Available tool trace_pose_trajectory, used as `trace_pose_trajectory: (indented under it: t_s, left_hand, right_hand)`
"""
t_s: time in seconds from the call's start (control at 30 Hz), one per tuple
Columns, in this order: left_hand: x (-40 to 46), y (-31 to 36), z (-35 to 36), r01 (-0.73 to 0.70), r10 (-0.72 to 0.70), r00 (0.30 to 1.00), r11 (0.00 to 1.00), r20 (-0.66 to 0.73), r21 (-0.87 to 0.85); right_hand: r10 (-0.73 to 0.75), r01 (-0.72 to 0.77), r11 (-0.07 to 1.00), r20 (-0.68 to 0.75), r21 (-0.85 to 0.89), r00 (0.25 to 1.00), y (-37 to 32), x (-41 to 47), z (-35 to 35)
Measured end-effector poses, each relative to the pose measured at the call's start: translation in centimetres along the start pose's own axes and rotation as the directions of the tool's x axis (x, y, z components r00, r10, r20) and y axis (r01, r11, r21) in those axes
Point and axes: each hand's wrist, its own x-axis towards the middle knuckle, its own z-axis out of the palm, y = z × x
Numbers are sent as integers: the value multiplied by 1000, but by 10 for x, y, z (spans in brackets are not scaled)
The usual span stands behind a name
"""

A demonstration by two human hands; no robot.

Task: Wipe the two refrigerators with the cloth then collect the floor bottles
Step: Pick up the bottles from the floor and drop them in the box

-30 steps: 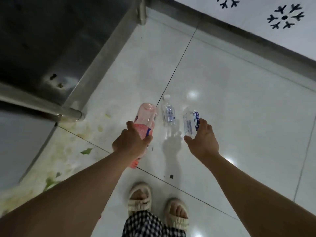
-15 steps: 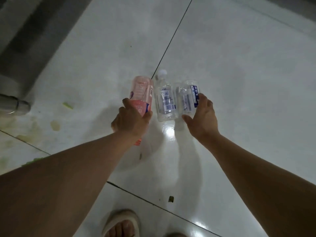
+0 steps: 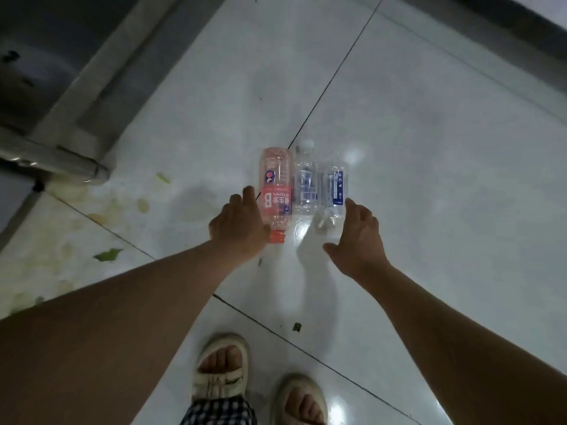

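On white tiled floor (image 3: pixel 429 148), at 12 o'clock from sandalled feet (image 3: pixel 221 372): three plastic bottles side by side, long axes running 12-to-6. Pink vitamin-drink bottle with orange cap (image 3: pixel 276 191), clear capped water bottle (image 3: pixel 304 182), clear blue-labelled bottle (image 3: pixel 334 191). Left hand (image 3: pixel 237 225) at 9 o'clock flank of pink bottle, fingers straight, touching. Right hand (image 3: pixel 357 237) at 3 o'clock flank of blue-labelled bottle, fingers spread, relaxed. Likely squeeze-and-scoop next. Steel refrigerator base (image 3: pixel 61 87) at 10 o'clock.

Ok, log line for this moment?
phase: collecting bottles | left hand: against pink bottle | right hand: beside clear bottles | three bottles together on floor
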Motion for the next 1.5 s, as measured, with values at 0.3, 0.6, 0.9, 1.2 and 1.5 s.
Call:
trace_pose_trajectory:
  t_s: [0.3, 0.6, 0.9, 1.2, 1.5]
  left_hand:
    - [-128, -31, -91, 83, -83, 997, 996, 2, 40]
    - [-229, -121, -105, 288, -286, 957, 956, 43, -62]
    - [-282, -228, -50, 473, -465, 875, 880, 132, -39]
    - [-263, -295, 41, 609, -572, 791, 771, 218, -187]
    - [-203, -309, 137, 642, -654, 748, 670, 112, -374]
  right_hand:
    - [-194, 211, 962, 111, -173, 975, -87, -107, -56]
    - [-339, 417, 861, 284, -292, 897, -161, -172, -30]
    - [-334, 479, 806, 402, -347, 853, -201, -214, 66]
    - [-349, 501, 790, 412, -354, 842, -204, -219, 174]
    - [-389, 510, 800, 373, -316, 842, -167, -171, 248]
